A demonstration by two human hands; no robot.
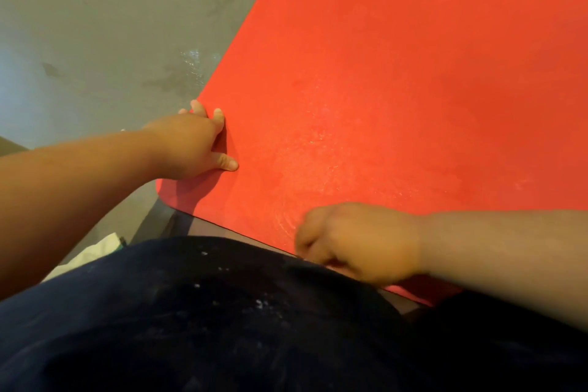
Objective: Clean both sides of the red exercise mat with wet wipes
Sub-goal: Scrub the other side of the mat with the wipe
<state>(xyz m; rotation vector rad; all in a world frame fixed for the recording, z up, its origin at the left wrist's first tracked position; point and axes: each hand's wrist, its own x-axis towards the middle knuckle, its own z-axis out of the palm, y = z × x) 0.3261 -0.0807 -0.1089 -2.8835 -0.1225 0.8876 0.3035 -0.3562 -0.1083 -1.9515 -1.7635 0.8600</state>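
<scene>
The red exercise mat (397,79) lies flat on the floor and fills the right and upper part of the view. Faint wet streaks curve across its near part. My left hand (194,143) presses on the mat's left edge near the rounded front corner, fingers and thumb spread on the surface. At the mat's near edge, my right hand (356,242) is blurred with its fingers curled down. Only a pale sliver of the wet wipe (331,267) shows under those fingers; the rest is hidden.
Grey concrete floor (95,25) lies left of the mat, with a damp, shiny patch (187,73) beside the mat's edge. My dark-clothed leg (222,312) covers the bottom of the view. A white crumpled item (95,253) lies on the floor at lower left.
</scene>
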